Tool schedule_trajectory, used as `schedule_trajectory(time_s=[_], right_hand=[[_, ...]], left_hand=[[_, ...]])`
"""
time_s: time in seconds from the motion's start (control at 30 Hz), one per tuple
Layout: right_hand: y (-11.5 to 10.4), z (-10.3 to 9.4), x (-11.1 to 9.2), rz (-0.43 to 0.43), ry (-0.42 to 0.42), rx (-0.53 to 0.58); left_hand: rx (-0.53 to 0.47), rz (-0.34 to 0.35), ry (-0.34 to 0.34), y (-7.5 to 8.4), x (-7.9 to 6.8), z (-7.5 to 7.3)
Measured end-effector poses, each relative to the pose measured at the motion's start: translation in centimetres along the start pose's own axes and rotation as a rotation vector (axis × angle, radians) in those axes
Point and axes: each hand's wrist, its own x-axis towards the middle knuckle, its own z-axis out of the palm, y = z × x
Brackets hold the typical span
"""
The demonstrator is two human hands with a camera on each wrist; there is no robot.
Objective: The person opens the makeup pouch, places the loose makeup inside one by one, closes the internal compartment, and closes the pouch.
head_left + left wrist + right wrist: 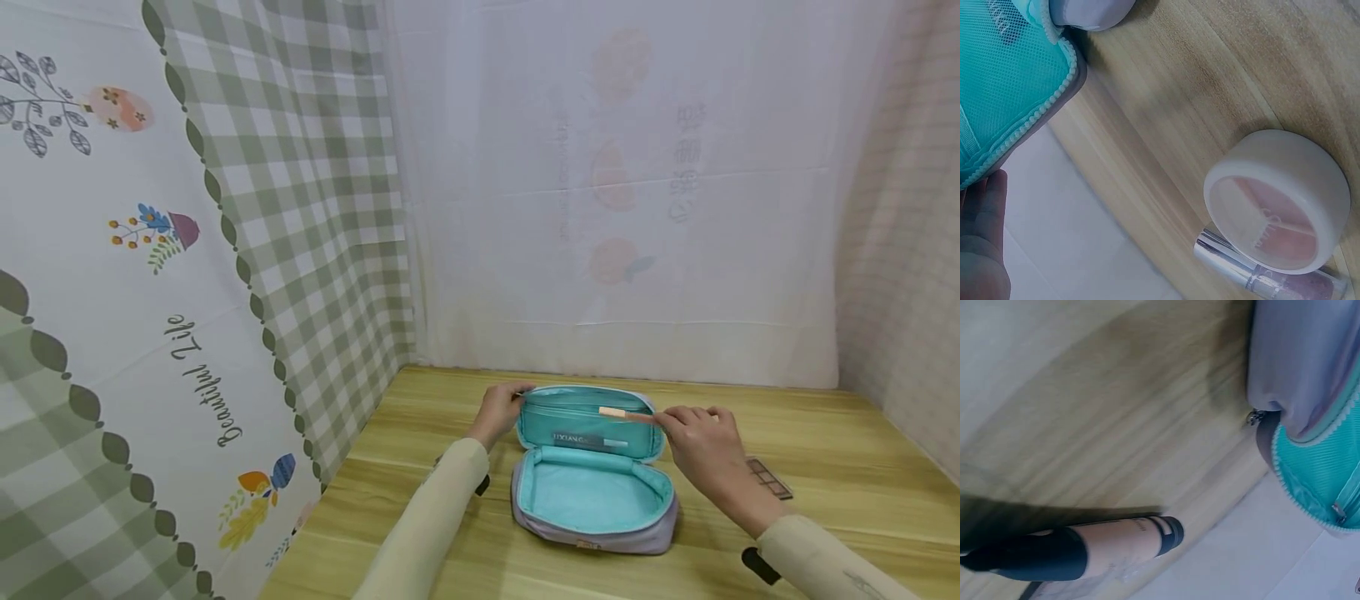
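Observation:
A zip-up cosmetic pouch (595, 543), lilac outside and turquoise inside, stands unzipped on the table with its lid (585, 421) raised. My left hand (497, 414) grips the lid's upper left corner; in the left wrist view its fingers (992, 206) lie behind the zip edge. My right hand (705, 446) pinches a slim stick (626, 414) with a pale peach end and a pinkish shaft, held level before the lid's right half. Its exact kind is too small to tell. The right wrist view does not show this hand. Inside the lid is a mesh pocket with a lettered label.
A dark-framed palette (768, 478) lies right of the pouch, beside my right wrist. Near my left arm are a round white powder jar (1279, 200) and a silver-capped tube (1229, 255). A pink and black tube (1116, 547) lies on the right. Cloth curtains (622, 208) surround the table.

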Motion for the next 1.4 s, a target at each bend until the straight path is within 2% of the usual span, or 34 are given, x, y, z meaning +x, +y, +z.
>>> schedule_trajectory(time_s=[0.23,0.63,1.0,1.3,1.4], right_hand=[[-0.4,0.8,1.1,-0.001,-0.035,-0.053],[-0.9,1.5,1.8,-0.002,-0.097,-0.086],[-2.3,1.6,3.0,0.027,-0.270,-0.123],[-3.6,2.5,3.8,0.043,-0.352,-0.169],[-3.9,2.9,4.0,0.048,-0.352,-0.170]], left_hand=[[-0.001,-0.001,0.001,0.0,0.0,0.1],[-0.001,0.014,-0.006,0.0,0.1,0.1],[-0.004,0.016,-0.008,0.0,-0.1,-0.1],[0.007,0.031,-0.004,-0.2,-0.1,0.0],[0.013,0.026,-0.003,-0.3,0.0,0.1]])
